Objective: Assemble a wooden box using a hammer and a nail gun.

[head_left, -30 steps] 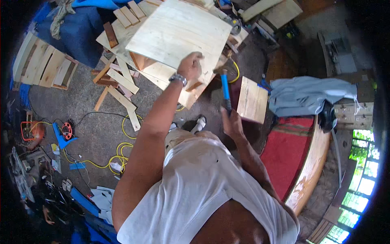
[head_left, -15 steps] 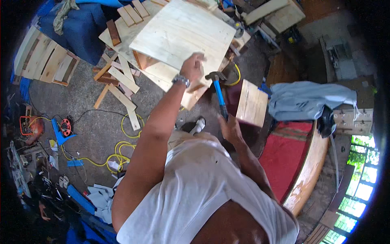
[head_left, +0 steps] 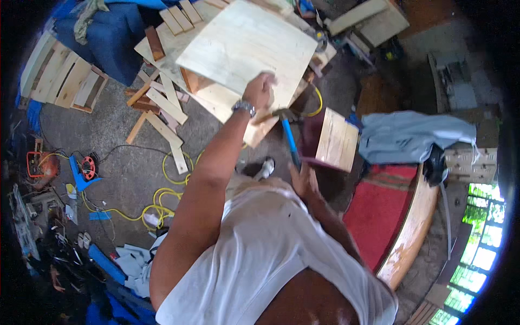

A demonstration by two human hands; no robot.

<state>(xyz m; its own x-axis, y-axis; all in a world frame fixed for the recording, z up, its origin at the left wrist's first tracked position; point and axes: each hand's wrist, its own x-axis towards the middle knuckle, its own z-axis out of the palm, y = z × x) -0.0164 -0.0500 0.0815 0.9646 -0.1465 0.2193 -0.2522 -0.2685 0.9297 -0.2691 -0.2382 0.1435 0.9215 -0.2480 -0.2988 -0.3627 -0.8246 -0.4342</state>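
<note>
My left hand rests on the near edge of a pale square wooden board, fingers pinched there; a metal watch sits on the wrist. My right hand grips the blue handle of a hammer. The hammer's dark head lies close beside my left hand, at the board's near edge. The board lies on a stack of light wooden pieces. My white shirt fills the lower middle of the view.
Loose wooden slats lie scattered on the grey floor at left, with a slatted pallet piece beyond. A small plank panel stands right of the hammer. Yellow cable, an orange cord reel, a red mat and grey cloth surround me.
The hammer has swung forward and down, its head travelling from upright beside the plank panel to the board's near edge next to my left hand. My left hand stays on the board.
</note>
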